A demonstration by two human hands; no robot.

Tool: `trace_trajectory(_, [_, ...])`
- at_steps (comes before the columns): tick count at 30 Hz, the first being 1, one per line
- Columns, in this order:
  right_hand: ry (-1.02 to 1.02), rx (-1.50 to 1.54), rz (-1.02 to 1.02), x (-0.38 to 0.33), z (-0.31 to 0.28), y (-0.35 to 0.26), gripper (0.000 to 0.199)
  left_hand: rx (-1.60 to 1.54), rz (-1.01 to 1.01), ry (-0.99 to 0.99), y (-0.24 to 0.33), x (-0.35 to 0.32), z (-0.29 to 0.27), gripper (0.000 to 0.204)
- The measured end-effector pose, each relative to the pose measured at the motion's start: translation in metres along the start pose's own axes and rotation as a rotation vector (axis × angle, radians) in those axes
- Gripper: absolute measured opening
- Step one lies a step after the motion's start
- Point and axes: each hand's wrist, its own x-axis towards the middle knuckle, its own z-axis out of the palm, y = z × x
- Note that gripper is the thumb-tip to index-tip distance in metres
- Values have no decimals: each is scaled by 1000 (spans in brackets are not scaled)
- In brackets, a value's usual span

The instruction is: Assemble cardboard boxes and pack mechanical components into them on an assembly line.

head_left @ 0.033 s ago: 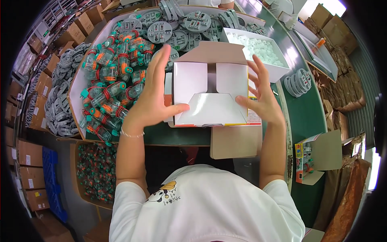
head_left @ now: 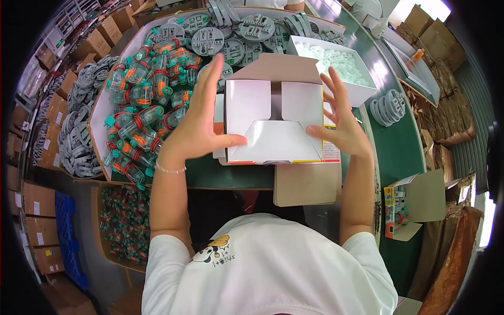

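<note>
1. The box is near the middle of the desk's near edge, its open side turned up toward the person and its white inside showing; a tan flap stands at its far side.
2. The left hand is at the box's left side, its grip open, with the fingers stretched toward the far edge and the thumb tip over the white inside.
3. The right hand is at the right side, its grip open too, with the fingers spread and the thumb tip over the right part of the inside. How firmly either thumb touches cannot be told.
4. Under the box, a brown panel juts past the near edge.
5. Clear bottles with green and orange parts lie heaped along the left edge.
6. Round grey discs are piled along the far edge.
7. A white tray of small white pieces sits toward the far right corner.
8. On the side desk stand a disc stack and, nearer the person, an open carton.
</note>
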Motion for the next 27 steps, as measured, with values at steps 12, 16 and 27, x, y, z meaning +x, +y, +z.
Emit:
trace_trajectory(12, [-7, -709, -561, 18, 26, -2, 29, 289, 177, -595, 2, 27, -14, 76])
trace_trajectory(16, [168, -827, -530, 17, 49, -2, 27, 420, 170, -614, 17, 27, -6, 75])
trace_trajectory(27, [-27, -548, -629, 14, 19, 6, 13, 541, 201, -487, 29, 0, 15, 86])
